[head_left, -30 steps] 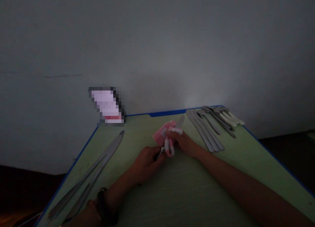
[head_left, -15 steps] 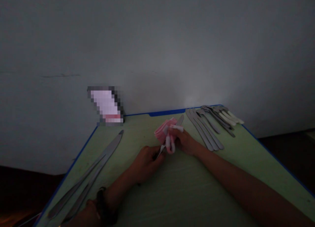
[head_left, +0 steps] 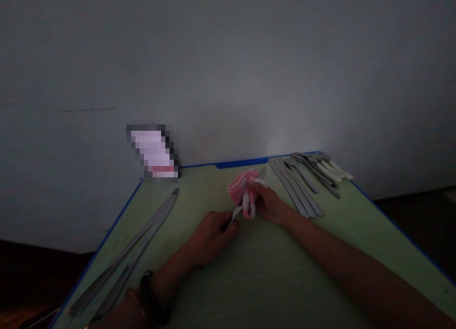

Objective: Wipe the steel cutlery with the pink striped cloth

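Clenching pink cloth (head_left: pixel 240 186) in your right hand (head_left: pixel 269 205), now shifted nearer the far edge of the tabletop (head_left: pixel 270 281); left hand (head_left: pixel 210 238) fingers pinching a pale strip (head_left: pixel 235 215).

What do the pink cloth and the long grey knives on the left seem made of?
The crumpled pink cloth looks like soft fabric, bunching around the right hand. The long grey table knives look like stainless steel with a dull sheen, though dim light leaves that open.

Dim room: grey plaster wall (head_left: pixel 228 67), faint light patch (head_left: pixel 281 143) above green blue-edged table (head_left: pixel 384 229), dark floor (head_left: pixel 32 276) beyond (low light throughout).
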Tool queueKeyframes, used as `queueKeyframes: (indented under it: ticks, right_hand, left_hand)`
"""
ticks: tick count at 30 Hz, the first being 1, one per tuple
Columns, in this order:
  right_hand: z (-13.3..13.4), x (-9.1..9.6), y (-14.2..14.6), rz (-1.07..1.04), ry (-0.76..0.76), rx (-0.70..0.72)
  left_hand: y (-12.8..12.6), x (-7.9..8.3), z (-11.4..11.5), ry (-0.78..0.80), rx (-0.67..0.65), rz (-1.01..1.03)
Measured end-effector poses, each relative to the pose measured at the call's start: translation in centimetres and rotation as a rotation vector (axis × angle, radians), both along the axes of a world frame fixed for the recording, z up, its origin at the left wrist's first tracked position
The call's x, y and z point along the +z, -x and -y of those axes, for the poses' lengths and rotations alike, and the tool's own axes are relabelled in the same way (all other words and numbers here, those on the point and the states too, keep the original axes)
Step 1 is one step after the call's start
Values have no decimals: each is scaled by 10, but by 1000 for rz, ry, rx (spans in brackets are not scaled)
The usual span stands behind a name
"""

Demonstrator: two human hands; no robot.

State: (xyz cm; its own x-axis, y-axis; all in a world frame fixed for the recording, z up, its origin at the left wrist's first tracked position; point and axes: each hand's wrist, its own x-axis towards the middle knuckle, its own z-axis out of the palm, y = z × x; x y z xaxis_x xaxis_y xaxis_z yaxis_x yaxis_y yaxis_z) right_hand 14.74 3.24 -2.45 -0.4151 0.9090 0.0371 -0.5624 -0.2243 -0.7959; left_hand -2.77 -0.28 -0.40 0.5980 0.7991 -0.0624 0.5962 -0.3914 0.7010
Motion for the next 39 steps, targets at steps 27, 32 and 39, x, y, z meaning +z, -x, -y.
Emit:
queueKeyframes:
  ticks: [27,32,39]
  right_hand:
    - [-8,7,-3,-165,259,-281]
    - [-6,9,-2,-211,274,-313]
    - [-9,12,-7,-257,313,-349]
  left_hand:
    - [-3,3,1,-47,0,-102]
    - [-3,4,1,-48,-2,-98]
    - [-6,6,2,-65,-14,-152]
